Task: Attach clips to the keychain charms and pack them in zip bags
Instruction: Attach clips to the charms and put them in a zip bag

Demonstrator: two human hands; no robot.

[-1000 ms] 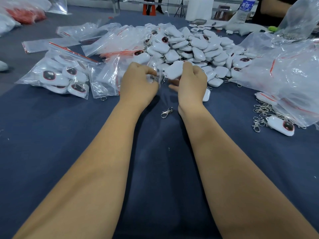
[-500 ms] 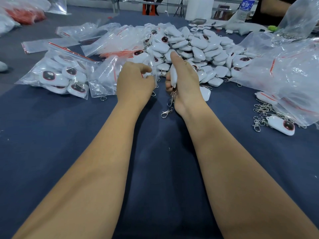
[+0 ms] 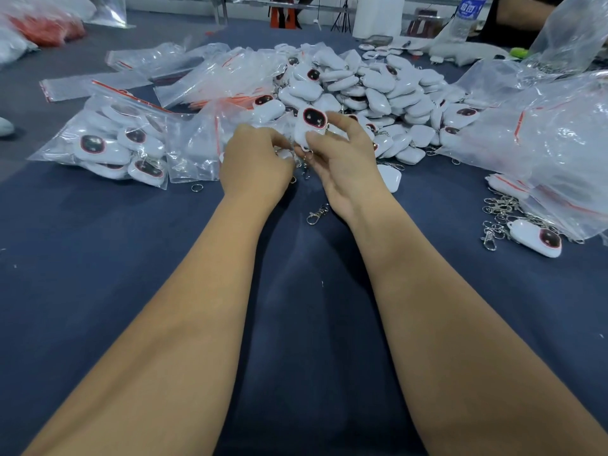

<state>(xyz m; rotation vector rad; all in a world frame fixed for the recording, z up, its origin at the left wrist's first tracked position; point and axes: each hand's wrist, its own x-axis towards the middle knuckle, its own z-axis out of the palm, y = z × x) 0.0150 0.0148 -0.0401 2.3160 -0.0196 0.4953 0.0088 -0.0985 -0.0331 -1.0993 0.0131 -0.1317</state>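
My right hand [image 3: 345, 166] pinches a white charm [image 3: 309, 126] with a dark red-rimmed face, held upright between thumb and fingers. My left hand [image 3: 255, 162] is curled beside it, its fingertips at the charm's lower end where a metal ring hangs; what they pinch is hidden. A loose metal clip [image 3: 317, 214] lies on the blue cloth just below my right wrist. A small clear zip bag [image 3: 194, 149] lies just left of my left hand. A large pile of white charms [image 3: 371, 90] spreads behind both hands.
A filled zip bag of charms [image 3: 108, 146] lies at the left, with empty zip bags [image 3: 210, 74] behind it. At the right are big clear plastic bags [image 3: 552, 133], a heap of clips [image 3: 500, 212] and one loose charm [image 3: 536, 238]. A water bottle [image 3: 465, 14] stands far back.
My right hand has turned the charm from edge-on to face up and raised it. The left hand has moved right to meet its lower end. The clip on the cloth has not moved.
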